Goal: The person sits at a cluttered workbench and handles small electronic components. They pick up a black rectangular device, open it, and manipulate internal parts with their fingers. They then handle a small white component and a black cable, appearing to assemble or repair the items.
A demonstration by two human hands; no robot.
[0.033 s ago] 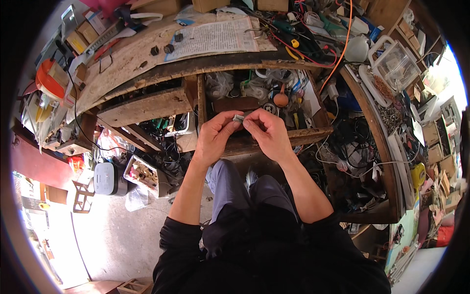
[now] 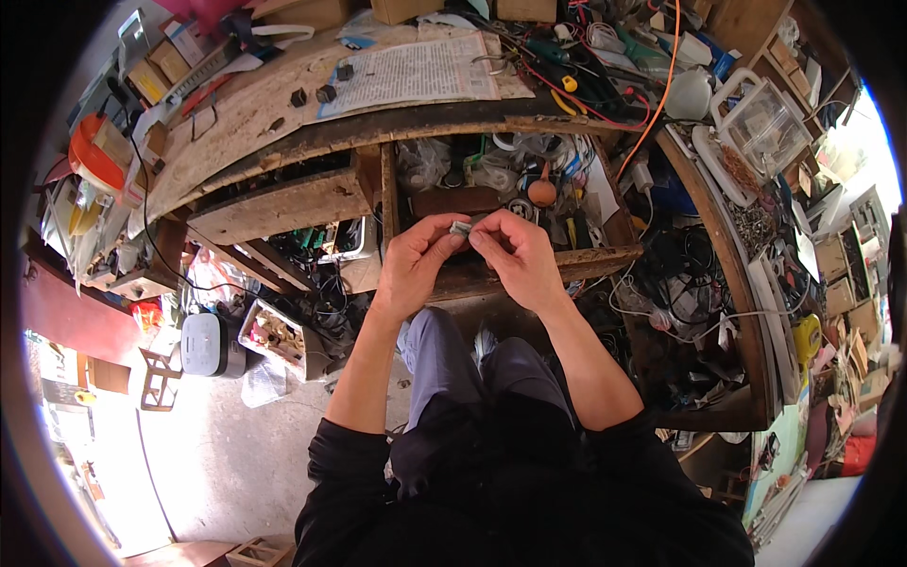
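A small pale grey, flat piece is pinched between the fingertips of both hands; its kind is too small to make out. My left hand grips it from the left, thumb and forefinger pressed together. From the right, my right hand has its thumb and forefinger on the other side of it. Both hands are over the front of an open wooden drawer. In that drawer lie a dark brown block, a round orange-brown object, plastic bags and a yellow-handled tool.
Above the drawer, the worn wooden workbench bears a printed sheet, small dark blocks and tangled leads. An orange cable hangs at the right, beside a cluttered shelf. A box of odds and ends stands on the floor at left.
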